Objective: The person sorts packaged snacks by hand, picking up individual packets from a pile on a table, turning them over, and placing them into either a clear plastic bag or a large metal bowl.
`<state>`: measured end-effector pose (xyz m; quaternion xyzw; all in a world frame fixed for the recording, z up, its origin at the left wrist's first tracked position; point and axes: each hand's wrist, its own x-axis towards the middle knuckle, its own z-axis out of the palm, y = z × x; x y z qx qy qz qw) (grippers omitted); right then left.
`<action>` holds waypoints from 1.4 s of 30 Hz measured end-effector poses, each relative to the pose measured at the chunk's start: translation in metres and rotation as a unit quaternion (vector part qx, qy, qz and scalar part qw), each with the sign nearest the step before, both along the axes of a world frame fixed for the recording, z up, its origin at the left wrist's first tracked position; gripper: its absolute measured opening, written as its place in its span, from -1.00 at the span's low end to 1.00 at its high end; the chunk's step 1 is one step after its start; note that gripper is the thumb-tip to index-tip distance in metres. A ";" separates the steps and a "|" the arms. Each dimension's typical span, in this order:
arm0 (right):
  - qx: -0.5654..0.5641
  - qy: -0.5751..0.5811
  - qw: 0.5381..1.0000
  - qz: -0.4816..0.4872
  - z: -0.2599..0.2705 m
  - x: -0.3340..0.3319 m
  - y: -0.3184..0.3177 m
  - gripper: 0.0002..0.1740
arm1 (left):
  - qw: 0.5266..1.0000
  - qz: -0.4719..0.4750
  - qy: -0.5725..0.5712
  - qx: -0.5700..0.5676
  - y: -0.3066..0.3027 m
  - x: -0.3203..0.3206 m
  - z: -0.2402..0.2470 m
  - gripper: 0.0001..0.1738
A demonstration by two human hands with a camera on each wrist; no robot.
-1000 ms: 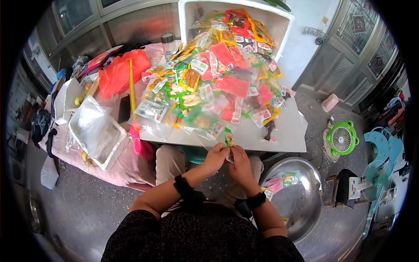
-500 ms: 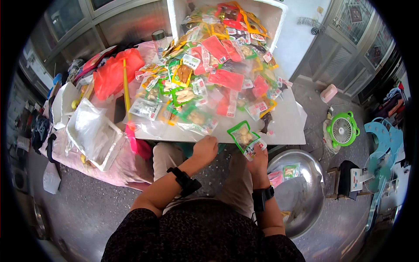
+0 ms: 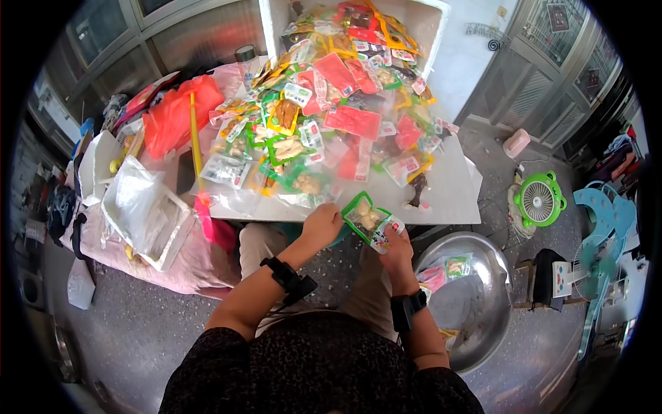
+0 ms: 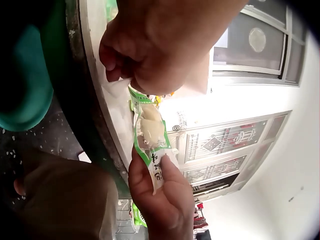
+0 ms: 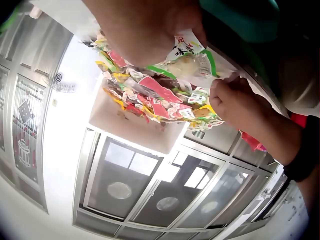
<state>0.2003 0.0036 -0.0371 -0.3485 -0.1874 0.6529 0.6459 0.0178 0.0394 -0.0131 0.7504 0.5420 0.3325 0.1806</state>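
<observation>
A green-edged clear packet [image 3: 365, 217] with pale pieces inside is pinched at its printed end by the right hand [image 3: 398, 252], above the table's front edge. The left hand [image 3: 322, 226] is just left of the packet's other end, its fingers curled. In the left wrist view a bit of whitish clear plastic [image 4: 119, 87] shows between the left hand's fingers [image 4: 114, 62], beside the packet's green end [image 4: 140, 96]. The right wrist view shows the packet [image 5: 187, 67] between both hands; whether the plastic joins it, I cannot tell.
Many colourful packets [image 3: 352, 123] spill from a white foam box [image 3: 441, 34] across the table [image 3: 458, 200]. A metal basin [image 3: 476, 324] holding several packets stands on the floor at right. At left are a white tray [image 3: 165, 255] and red plastic bag [image 3: 172, 124].
The hands were together on the packet, then separated, the right hand carrying it rightward. Since then, the right hand and packet have shifted back left, near the left hand.
</observation>
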 end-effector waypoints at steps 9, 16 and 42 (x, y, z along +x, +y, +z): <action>-0.022 0.055 0.988 0.146 0.009 -0.026 0.032 -0.72 | 0.992 0.020 0.117 0.049 -0.017 0.015 0.034 -0.90; -0.034 -0.101 0.960 0.259 0.009 -0.052 0.046 -0.73 | 0.995 0.015 0.077 0.058 -0.030 0.014 0.031 -0.91; 0.340 -0.709 0.617 -0.022 0.040 -0.029 0.024 -0.65 | 0.960 -0.114 0.161 0.198 -0.031 -0.033 0.009 -0.58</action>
